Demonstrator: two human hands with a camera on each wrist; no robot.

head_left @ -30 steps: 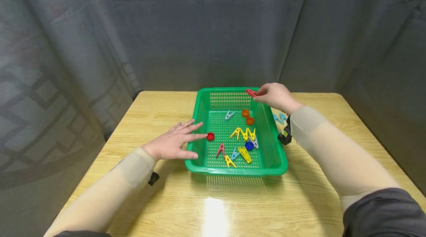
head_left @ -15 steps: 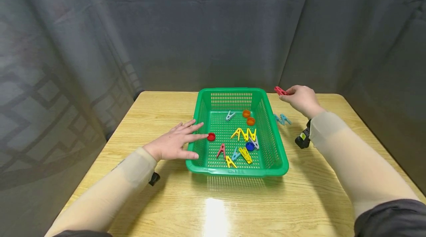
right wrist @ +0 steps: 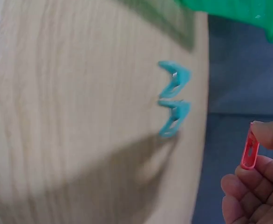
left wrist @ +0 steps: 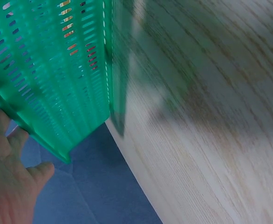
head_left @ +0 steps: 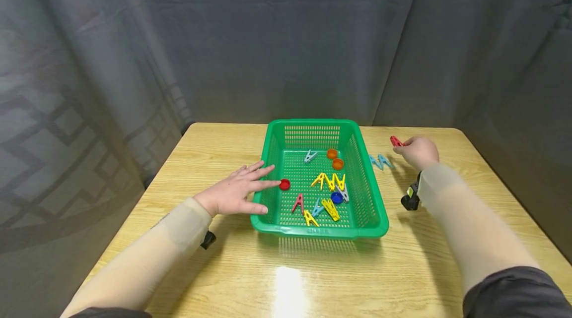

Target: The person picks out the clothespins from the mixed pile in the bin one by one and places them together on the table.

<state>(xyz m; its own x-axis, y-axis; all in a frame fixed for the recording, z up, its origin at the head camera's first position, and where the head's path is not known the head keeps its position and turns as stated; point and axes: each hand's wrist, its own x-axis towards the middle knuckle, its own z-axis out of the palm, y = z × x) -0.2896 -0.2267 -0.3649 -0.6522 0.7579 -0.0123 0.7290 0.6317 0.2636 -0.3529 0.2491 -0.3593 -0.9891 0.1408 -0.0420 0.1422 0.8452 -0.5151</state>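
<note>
My right hand (head_left: 421, 152) pinches a red clothespin (head_left: 395, 141) between thumb and fingers, held above the table to the right of the basket. Near it on the table lie two light-blue clothespins (right wrist: 174, 99), side by side. My left hand (head_left: 237, 191) is spread with straight fingers over the left rim of the green basket (head_left: 319, 231). In the left wrist view its fingers (left wrist: 18, 138) lie along the basket's rim. Inside are several yellow clothespins (head_left: 330, 210), a red clothespin (head_left: 298, 203), blue ones (head_left: 310, 156) and a grey one.
Also in the basket are a red cap (head_left: 284, 184), a blue cap (head_left: 337, 198) and two orange caps (head_left: 337, 164). The wooden table (head_left: 321, 283) extends around the basket, with a dark grey curtain (head_left: 286, 45) behind it.
My right hand has carried the red clothespin from above the basket's back right corner out to the right, then lowered it toward the table. The left hand has stayed in place.
</note>
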